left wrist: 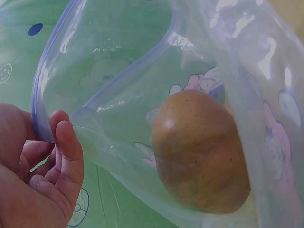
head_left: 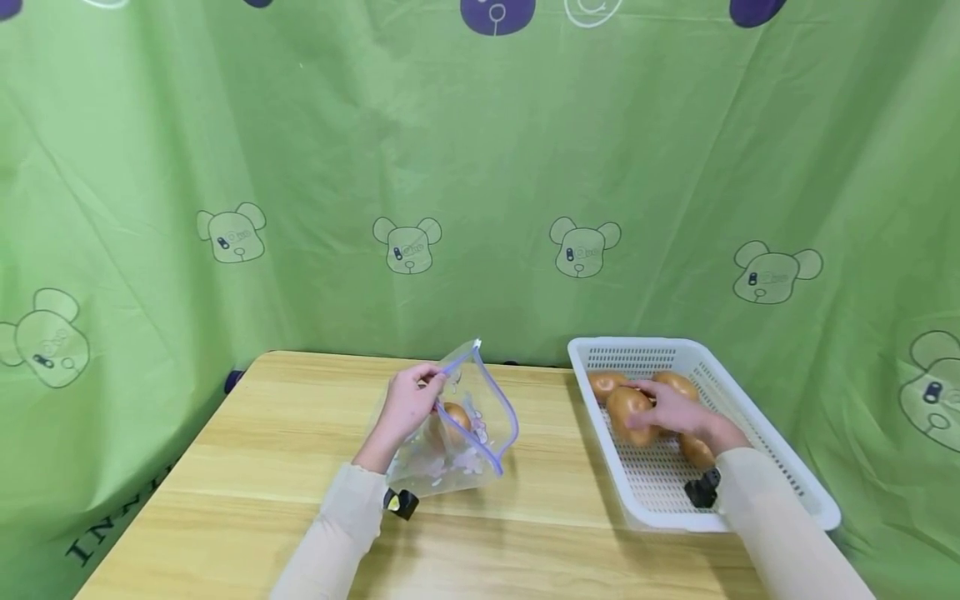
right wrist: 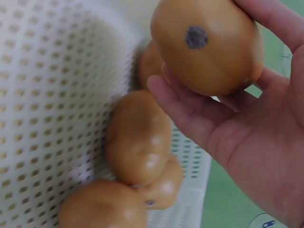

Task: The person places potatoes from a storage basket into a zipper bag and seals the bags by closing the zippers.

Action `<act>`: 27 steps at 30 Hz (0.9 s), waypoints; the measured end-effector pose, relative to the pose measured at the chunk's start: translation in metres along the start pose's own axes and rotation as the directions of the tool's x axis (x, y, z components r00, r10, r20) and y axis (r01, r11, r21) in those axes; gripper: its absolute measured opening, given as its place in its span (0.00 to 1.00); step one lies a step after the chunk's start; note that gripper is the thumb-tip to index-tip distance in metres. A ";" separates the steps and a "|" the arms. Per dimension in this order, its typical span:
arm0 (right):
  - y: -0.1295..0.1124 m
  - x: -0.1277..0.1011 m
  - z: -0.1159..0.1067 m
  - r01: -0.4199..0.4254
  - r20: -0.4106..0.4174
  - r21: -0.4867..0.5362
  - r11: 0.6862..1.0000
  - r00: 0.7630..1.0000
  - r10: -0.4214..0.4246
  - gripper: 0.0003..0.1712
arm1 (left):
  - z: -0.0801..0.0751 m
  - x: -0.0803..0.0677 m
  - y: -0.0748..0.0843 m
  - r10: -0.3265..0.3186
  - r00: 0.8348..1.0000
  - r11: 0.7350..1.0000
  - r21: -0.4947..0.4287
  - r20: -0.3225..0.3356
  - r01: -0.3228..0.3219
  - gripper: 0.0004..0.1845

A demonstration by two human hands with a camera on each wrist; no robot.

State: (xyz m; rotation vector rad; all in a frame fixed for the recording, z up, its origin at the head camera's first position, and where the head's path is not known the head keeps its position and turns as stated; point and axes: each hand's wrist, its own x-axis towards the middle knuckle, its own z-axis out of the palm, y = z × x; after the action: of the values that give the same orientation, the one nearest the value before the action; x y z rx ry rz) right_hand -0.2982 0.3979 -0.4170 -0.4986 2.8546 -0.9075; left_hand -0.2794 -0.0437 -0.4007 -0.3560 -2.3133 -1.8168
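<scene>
A clear zip bag with a purple rim stands open on the wooden table. My left hand pinches its rim and holds the mouth open. One brown round fruit lies inside the bag. My right hand is in the white perforated basket and grips a brown fruit with a dark spot, fingers curled round it. Several more brown fruits lie in the basket under the hand.
A green cloth with bear prints hangs behind and to both sides of the table. The basket sits at the table's right edge. Bare wood lies in front of the bag and to its left.
</scene>
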 end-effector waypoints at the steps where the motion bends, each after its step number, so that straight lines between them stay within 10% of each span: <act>1: -0.002 0.000 -0.002 0.010 -0.020 -0.008 1.000 1.000 -0.011 0.46 | 0.001 0.000 0.000 -0.001 1.000 1.000 0.000 0.000 0.001 0.07; 22: -0.134 0.004 0.002 0.120 0.027 0.268 0.956 0.991 -0.132 0.43 | 0.011 0.000 0.005 -0.001 1.000 1.000 -0.008 -0.002 0.001 0.07; 27: -0.160 0.010 0.013 0.232 0.044 0.117 0.966 0.970 -0.238 0.41 | 0.013 0.001 0.006 0.010 1.000 1.000 -0.016 0.003 -0.010 0.08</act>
State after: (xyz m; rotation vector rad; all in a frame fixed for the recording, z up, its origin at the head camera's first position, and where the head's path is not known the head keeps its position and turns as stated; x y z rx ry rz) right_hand -0.2607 0.2651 -0.3353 -0.8495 2.7139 -1.0626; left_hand -0.2781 -0.0300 -0.3975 -0.3715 -2.2962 -1.8323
